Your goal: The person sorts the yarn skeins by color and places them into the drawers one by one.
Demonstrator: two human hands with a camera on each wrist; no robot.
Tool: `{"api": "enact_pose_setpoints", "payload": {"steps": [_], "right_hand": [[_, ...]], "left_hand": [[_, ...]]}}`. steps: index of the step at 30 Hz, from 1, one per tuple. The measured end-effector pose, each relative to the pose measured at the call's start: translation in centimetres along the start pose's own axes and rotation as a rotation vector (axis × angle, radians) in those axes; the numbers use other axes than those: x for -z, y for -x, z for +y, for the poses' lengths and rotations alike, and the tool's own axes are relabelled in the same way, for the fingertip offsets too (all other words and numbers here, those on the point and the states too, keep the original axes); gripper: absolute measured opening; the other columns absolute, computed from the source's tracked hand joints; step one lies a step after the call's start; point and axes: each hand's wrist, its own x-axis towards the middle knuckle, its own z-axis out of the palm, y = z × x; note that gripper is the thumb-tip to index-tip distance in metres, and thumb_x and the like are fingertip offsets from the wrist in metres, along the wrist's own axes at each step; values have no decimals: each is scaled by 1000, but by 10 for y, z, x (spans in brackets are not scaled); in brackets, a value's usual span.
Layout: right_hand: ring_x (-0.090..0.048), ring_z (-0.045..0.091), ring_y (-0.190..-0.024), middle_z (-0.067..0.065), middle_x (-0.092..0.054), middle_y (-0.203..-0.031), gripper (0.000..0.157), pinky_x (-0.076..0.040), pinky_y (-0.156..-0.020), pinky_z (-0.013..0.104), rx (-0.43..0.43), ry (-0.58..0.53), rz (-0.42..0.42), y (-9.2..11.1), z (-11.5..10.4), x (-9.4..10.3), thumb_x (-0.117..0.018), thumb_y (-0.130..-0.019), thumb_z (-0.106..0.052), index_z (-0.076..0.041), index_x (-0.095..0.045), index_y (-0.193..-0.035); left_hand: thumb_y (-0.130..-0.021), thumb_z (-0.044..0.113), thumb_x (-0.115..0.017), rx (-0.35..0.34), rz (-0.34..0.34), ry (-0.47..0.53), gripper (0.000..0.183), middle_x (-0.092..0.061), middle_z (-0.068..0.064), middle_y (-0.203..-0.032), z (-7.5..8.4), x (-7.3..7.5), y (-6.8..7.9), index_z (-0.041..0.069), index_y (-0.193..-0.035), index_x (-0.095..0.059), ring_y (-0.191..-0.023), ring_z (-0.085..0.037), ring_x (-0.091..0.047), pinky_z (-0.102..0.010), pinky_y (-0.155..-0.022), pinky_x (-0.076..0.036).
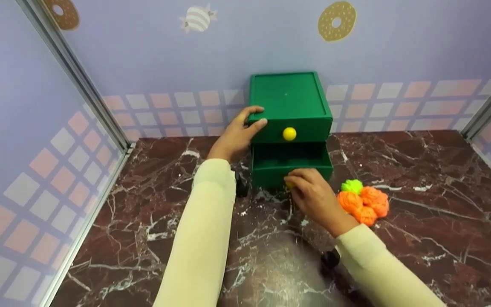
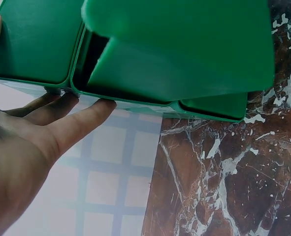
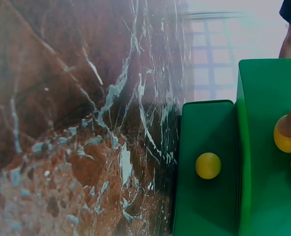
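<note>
A green drawer cabinet (image 1: 288, 96) stands against the back wall, its top drawer front (image 2: 34, 44) closed. Below that, the middle drawer (image 1: 267, 175) is pulled out, and its visible inside looks bare. My right hand (image 1: 316, 196) pinches this drawer's yellow knob (image 3: 286, 140) between thumb and fingers. Against the cabinet's left side rests my left hand (image 1: 239, 134), with the thumb at the front upper corner. Its fingers (image 2: 81, 125) lie fairly straight along the side wall in the left wrist view. The bottom drawer (image 3: 199, 206) is closed, with its own yellow knob (image 3: 208, 165).
Orange and lime fluffy balls (image 1: 373, 201) lie in a cluster on the dark marbled tabletop (image 1: 441, 213), right of the cabinet and near my right wrist. A patterned back wall (image 1: 143, 51) and a left side panel (image 1: 36, 170) border the table.
</note>
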Motion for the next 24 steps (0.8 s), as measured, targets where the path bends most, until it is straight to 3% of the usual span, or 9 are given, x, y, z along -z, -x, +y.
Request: {"api": "enact_pose_setpoints", "payload": {"steps": [5, 24], "right_hand": [[-59, 26, -102, 10, -64, -109, 15, -51, -91, 37, -61, -6, -20, -6, 4, 1, -68, -89, -4, -4, -72, -103], [-56, 27, -117, 8, -63, -122, 23, -47, -101, 42, -335, -79, -162, -27, 16, -6, -63, -91, -4, -5, -71, -113]], "left_hand": [[-93, 58, -50, -29, -4, -59, 48, -35, -2, -155, 3, 1, -4, 44, -138, -41, -136, -26, -43, -45, -108, -40], [-93, 57, -51, -11, 1, -52, 46, -40, -1, -151, 0, 1, -4, 46, -137, -42, -131, -23, -47, -43, -107, -40]]}}
